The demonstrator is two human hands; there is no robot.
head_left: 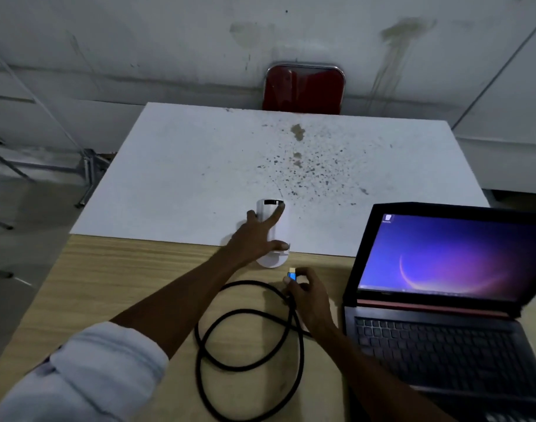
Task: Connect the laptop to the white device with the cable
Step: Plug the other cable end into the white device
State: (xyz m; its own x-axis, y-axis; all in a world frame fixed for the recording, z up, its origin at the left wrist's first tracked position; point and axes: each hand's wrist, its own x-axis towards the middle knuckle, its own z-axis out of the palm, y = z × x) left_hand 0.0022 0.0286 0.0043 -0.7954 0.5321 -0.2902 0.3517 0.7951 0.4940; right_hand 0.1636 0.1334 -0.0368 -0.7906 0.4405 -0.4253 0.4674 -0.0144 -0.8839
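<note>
White device (276, 233) with black band under the left hand (254, 239); blue plug (292, 275) and black cable (248, 345) at the right hand (309, 300); black laptop (443, 315), purple screen, beyond it.

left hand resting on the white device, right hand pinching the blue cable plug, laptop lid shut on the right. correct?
Not quite: the laptop is open, its screen lit with a purple desktop, as the head view shows. The rest holds: the left hand rests on the white device, and the right hand pinches the blue plug of the black cable, not yet plugged into the device.
</note>
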